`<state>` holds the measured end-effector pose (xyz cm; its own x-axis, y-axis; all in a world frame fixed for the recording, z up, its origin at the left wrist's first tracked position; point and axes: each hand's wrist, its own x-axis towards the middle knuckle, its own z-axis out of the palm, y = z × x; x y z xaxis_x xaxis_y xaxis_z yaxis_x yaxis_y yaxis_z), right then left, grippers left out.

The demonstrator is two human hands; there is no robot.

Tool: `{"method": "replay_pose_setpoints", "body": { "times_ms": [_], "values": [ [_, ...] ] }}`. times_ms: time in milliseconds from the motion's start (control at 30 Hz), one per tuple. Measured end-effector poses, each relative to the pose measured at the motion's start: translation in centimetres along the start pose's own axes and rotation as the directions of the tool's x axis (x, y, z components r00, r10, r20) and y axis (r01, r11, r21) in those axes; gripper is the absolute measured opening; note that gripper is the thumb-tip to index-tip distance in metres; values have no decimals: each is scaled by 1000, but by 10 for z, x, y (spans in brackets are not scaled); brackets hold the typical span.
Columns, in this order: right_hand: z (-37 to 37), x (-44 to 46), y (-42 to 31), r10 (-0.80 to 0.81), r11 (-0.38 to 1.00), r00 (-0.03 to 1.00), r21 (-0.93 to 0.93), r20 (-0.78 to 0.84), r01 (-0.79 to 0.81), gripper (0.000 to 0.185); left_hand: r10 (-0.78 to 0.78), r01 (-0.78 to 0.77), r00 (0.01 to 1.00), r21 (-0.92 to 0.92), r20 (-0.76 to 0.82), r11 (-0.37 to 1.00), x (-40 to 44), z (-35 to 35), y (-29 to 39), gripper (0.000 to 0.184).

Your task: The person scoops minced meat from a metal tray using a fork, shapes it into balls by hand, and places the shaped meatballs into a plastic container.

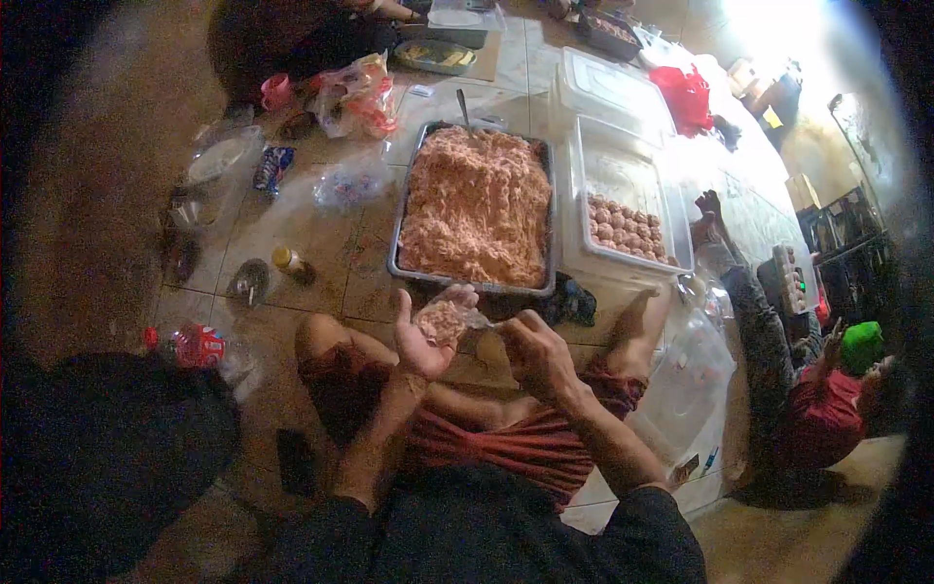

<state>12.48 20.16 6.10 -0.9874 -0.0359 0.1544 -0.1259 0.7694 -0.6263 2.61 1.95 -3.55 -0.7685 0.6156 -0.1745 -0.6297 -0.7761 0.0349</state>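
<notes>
My left hand (424,347) is palm up, thumb spread, holding a flattened lump of pinkish ground meat mixture (443,322). My right hand (538,358) is closed in a pinch just to its right. A thin, shiny, clear piece (476,318) spans from the meat toward the right fingertips; its kind is unclear. Beyond both hands sits a dark tray (477,286) heaped with the same meat mixture (477,209). A metal utensil handle (463,107) sticks up at its far edge. To the right, a clear plastic container (677,219) holds rows of meatballs (623,229).
A second clear container (613,83) stands behind the first. On the left are a yellow-capped jar (287,260), a red-labelled bottle (197,346) and plastic bags (360,97). Other people sit nearby, one in a red top (822,419). An egg tray (786,279) lies far right.
</notes>
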Motion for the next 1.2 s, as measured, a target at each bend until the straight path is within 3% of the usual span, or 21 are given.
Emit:
{"method": "replay_pose_setpoints", "body": {
  "times_ms": [133,233,333,400,467,533,567,600,633,667,733,767,800,867,933,1000,1033,1133,1167,1200],
  "values": [
    [12,-11,8,-16,997,1000,75,-8,17,29,-62,60,997,-43,-47,997,1,3,0,86],
    [10,-6,11,-16,1000,998,-4,53,16,30,42,-39,998,44,-51,998,8,1,4,83],
    [7,-12,5,-50,992,998,111,-35,54,31,-29,33,998,69,-61,997,7,7,4,81],
    [13,-12,22,-16,983,994,185,105,-4,31,-78,87,994,136,-73,987,3,17,3,77],
    [12,-9,28,-24,978,1000,207,4,22,29,-119,131,990,204,-71,970,8,18,7,73],
    [14,-11,29,-17,972,996,234,-88,37,28,32,30,983,325,-183,945,5,14,10,69],
    [17,-9,26,187,894,980,426,-72,-139,27,75,67,970,549,-232,833,-1,20,15,72],
    [19,-7,26,377,747,926,597,-18,-293,27,63,76,971,549,-230,833,3,21,12,72],
    [27,-4,37,358,734,929,588,89,-339,28,-45,149,983,621,-180,770,7,22,8,76],
    [26,0,34,372,732,925,586,83,-347,28,-159,210,978,689,-139,693,6,33,2,80],
    [27,11,26,282,466,878,745,386,-477,30,-172,200,978,765,-118,612,-3,49,-6,80],
    [30,15,22,162,561,956,774,245,-294,32,-161,38,986,892,40,450,-8,49,1,73],
    [23,12,22,172,562,956,773,239,-295,32,-177,-139,965,951,192,275,-13,49,11,67],
    [-19,15,-16,166,505,941,794,296,-339,31,-322,260,942,812,-95,522,-1,58,30,54],
    [-23,20,-16,156,523,942,784,296,-333,30,-388,123,909,791,153,600,-3,59,27,57],
    [-10,26,-10,142,679,974,699,175,-224,28,-393,162,919,893,18,420,24,-41,15,48],
    [-13,25,-11,148,680,974,697,172,-226,28,-327,40,936,887,128,461,18,-23,-2,46],
    [-26,19,-15,294,775,948,612,-124,-160,26,-176,-137,967,960,183,245,5,28,-5,35],
    [-17,15,0,328,724,935,671,-136,-157,22,-151,-264,951,963,270,62,3,45,2,31],
    [-4,7,17,312,718,942,679,-121,-150,22,-203,-448,891,855,405,-260,-2,70,16,27]
  ]
}}
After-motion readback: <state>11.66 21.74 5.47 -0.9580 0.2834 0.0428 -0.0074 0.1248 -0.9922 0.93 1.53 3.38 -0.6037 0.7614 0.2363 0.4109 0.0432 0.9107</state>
